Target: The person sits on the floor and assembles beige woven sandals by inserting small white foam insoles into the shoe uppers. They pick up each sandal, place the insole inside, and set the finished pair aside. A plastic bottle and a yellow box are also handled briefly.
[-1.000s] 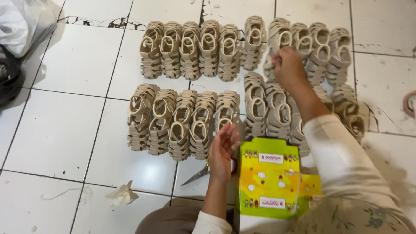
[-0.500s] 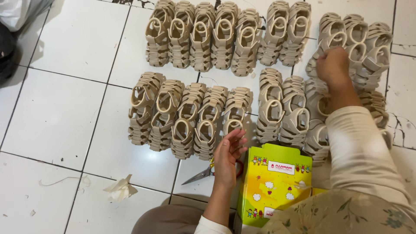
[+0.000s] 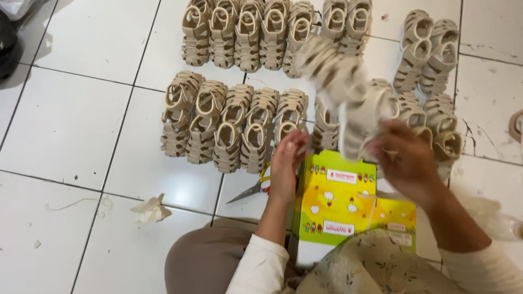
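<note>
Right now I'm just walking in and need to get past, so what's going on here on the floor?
A person sits on the white tiled floor among rows of beige sandals. The right hand lifts a blurred pair of sandals above a yellow box, which the left hand steadies. Scissors lie beside it.

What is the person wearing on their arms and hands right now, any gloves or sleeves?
No gloves: both hands are bare. The left hand and the right hand each come out of a long, plain white sleeve that stops partway down the forearm, leaving wrist and lower forearm uncovered. No rings, watch or bracelets show, though the right hand is blurred.
</note>
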